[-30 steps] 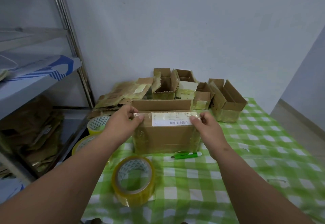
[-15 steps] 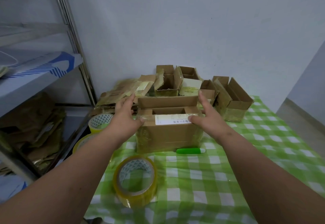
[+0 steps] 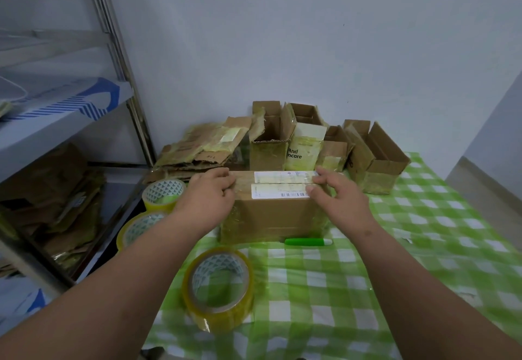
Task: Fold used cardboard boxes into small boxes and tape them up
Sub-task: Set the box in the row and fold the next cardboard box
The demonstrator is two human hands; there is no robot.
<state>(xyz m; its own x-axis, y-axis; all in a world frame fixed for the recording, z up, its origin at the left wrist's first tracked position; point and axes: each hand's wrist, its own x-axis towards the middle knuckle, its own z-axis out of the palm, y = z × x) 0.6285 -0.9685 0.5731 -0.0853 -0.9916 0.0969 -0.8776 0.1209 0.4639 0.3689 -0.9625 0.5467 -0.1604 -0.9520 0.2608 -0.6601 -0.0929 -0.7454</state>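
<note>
Cardboard box (image 3: 271,215) sat on the green-checked tablecloth (image 3: 353,289) near the middle of the table, its two top flaps folded down so that the halves of a white shipping label (image 3: 282,187) met along the seam. The left hand (image 3: 210,198) lay on the box's left top edge with fingers bent over the flap, pressing it down rather than gripping. The right hand (image 3: 339,201) rested on the right top edge, fingers spread and nearly straight, fingertips touching the label end. Just in front of the box, on its near right side, lay a green cutter (image 3: 308,242). A roll of clear yellowish tape (image 3: 219,289) stood nearer still, to the left, and two more tape rolls (image 3: 152,207) sat at the table's left edge. Behind the box, against the wall, stood several open small boxes (image 3: 372,156), with a stack of flattened cardboard (image 3: 203,147) to their left. A metal shelf (image 3: 56,122) holding more flattened cardboard stood at far left.
</note>
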